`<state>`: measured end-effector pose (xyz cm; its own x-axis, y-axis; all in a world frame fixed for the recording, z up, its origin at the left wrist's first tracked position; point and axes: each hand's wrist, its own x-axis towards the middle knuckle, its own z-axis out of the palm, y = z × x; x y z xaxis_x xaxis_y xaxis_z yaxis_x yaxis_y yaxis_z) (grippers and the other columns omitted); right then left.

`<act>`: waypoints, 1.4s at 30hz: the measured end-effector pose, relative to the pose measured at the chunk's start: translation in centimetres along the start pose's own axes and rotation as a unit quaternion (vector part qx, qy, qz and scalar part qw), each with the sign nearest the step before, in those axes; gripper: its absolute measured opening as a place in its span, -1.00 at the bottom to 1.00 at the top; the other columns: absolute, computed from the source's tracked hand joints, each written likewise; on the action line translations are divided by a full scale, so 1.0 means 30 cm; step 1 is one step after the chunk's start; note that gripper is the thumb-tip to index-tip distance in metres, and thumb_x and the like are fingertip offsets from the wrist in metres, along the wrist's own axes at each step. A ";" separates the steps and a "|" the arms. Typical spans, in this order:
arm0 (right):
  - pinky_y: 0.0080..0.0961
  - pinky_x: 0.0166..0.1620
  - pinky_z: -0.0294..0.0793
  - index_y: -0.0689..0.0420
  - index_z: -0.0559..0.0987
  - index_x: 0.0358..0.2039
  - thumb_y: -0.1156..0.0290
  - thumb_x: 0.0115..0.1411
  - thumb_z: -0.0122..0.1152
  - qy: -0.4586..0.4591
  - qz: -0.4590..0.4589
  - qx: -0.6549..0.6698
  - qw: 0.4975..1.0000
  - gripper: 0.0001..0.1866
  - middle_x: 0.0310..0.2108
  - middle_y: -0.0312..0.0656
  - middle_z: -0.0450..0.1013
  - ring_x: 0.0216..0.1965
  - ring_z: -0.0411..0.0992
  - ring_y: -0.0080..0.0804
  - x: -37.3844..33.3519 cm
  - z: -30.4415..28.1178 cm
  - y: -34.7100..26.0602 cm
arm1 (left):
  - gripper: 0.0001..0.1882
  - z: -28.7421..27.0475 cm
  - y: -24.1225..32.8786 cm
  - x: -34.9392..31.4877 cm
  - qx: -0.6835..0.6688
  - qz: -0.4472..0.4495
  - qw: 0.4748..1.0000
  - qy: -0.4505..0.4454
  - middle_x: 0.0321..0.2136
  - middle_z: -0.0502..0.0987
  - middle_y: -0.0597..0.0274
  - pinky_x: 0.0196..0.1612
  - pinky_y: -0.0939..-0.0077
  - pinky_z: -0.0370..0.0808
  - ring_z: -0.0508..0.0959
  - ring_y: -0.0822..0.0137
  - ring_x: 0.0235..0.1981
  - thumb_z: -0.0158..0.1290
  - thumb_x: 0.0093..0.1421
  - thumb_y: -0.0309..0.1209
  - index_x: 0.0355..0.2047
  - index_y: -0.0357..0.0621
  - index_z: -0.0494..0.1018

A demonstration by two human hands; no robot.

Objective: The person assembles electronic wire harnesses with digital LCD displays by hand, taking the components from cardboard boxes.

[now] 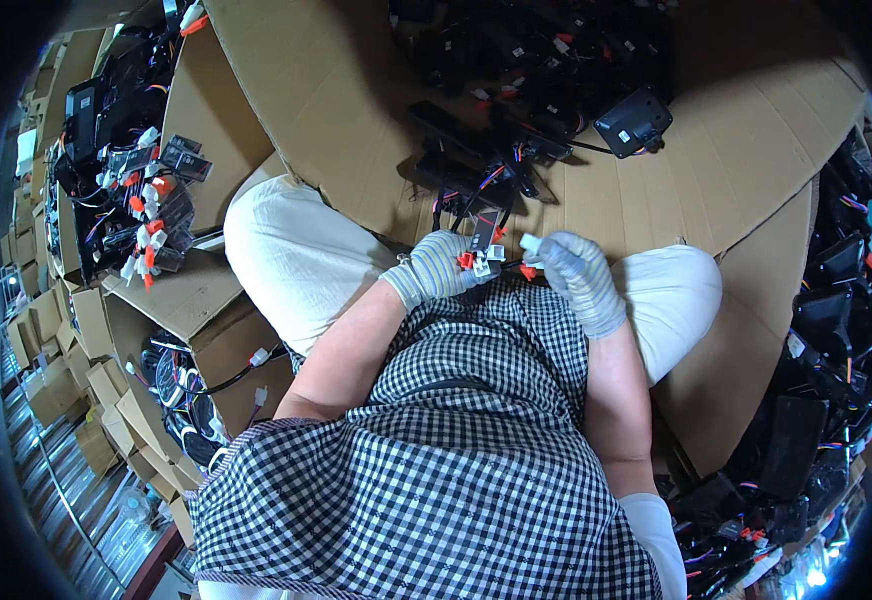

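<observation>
Hemmed by cardboard flaps point(656, 140), the left hand point(436, 268) grips a wired module point(483, 235); the right hand point(581, 280) pinches its white connector point(530, 243).

A large flattened cardboard sheet point(656, 150) lies ahead, with small stacked cardboard boxes point(46, 350) at the left.

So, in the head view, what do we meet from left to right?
Box of wired parts → left hand → right hand → black display unit → pile of black units.
</observation>
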<state>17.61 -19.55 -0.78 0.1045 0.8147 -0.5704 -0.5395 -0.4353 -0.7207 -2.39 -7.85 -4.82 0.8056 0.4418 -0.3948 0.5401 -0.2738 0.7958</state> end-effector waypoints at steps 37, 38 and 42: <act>-0.21 -0.31 0.46 -0.02 0.53 -0.34 0.26 0.15 -0.04 -0.169 -0.072 -0.696 0.695 -0.81 -0.41 -0.18 0.50 -0.33 0.51 -0.22 0.030 0.036 0.004 | -0.49 0.009 0.034 0.015 0.344 -0.019 0.911 -0.227 -0.65 0.49 -0.04 -0.44 0.15 0.41 0.51 -0.03 -0.53 -0.04 0.03 0.11 -0.56 -0.14 0.50; -0.23 -0.29 0.47 -0.02 0.53 -0.33 0.25 0.15 -0.04 -0.171 -0.067 -0.692 0.698 -0.80 -0.40 -0.19 0.51 -0.31 0.51 -0.22 0.031 0.032 0.004 | -0.49 0.003 0.047 0.018 0.341 -0.017 0.912 -0.227 -0.65 0.49 -0.04 -0.44 0.15 0.41 0.51 -0.03 -0.54 -0.04 0.03 0.10 -0.55 -0.14 0.49; -0.23 -0.28 0.48 -0.01 0.54 -0.31 0.25 0.16 -0.05 -0.171 -0.061 -0.694 0.697 -0.79 -0.39 -0.19 0.51 -0.30 0.51 -0.22 0.028 0.035 -0.009 | -0.47 -0.024 0.117 0.039 0.336 -0.049 0.903 -0.264 -0.59 0.52 -0.05 -0.38 0.16 0.43 0.52 -0.02 -0.48 -0.04 0.02 0.10 -0.49 -0.18 0.52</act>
<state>16.96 -18.33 -0.64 -0.2550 0.8179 -0.5158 0.8078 -0.1129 -0.5785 0.28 -7.68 -2.15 0.6532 0.0718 -0.7538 0.4979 -0.7908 0.3560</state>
